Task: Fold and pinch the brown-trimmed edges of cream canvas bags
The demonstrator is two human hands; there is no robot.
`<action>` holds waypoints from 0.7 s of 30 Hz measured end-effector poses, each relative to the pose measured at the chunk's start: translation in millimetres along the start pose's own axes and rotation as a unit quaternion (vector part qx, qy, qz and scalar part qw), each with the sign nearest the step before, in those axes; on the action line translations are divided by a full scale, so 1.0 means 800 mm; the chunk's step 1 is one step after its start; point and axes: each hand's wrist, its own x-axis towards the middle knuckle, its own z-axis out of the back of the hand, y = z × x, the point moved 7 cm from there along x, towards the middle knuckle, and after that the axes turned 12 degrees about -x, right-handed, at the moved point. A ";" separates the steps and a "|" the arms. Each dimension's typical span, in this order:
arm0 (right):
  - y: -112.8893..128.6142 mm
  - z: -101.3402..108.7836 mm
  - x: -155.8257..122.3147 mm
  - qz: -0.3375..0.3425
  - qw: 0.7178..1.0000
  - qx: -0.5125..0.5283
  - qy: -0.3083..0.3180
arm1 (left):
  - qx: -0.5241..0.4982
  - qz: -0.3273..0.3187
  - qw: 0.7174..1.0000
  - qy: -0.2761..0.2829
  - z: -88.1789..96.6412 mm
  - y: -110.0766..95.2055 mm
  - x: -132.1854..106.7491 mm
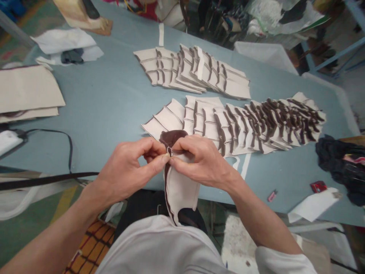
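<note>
While the left hand (128, 171) and the right hand (202, 161) both grasp a cream fabric piece (181, 192) with brown binding (171, 137), thumbs and fingers closed in a tight pinch near its top, the piece sits just past the near edge of the blue table (94, 114), its lower end dropping toward the person's lap. The thumbs nearly meet at a small fold in the binding (170, 151), which seems to be why the pinch is so fine, though the detail there is too small to make out. Beyond the hands, matching pieces lie overlapped like shingles, probably so that many share little table while every brown edge stays visible: the near row (228, 129) starts just past the knuckles and runs toward the right edge, and the far row (191, 68) lies closer to the far edge. By the left edge sit tan sheets (25, 89) and a black cord (70, 148) leading to a white device (8, 140), while a dark strap (42, 180) runs near the table's near left corner. Dark cloth (339, 167), a red packet (318, 186), a pink item (272, 196) and a white scrap (313, 205) lie toward the right edge, apart from the rows.
</note>
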 end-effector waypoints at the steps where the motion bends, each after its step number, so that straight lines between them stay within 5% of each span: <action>1: 0.002 0.000 -0.001 0.001 1.000 -0.018 -0.003 | -0.014 0.014 1.000 0.000 -0.001 0.001 0.000; 7: 0.011 0.000 -0.005 0.003 0.994 -0.112 0.000 | -0.038 0.058 0.998 -0.010 -0.003 0.003 0.003; 21: 0.010 -0.003 -0.004 -0.006 0.993 -0.117 0.008 | -0.062 0.093 0.994 -0.004 -0.006 0.011 0.005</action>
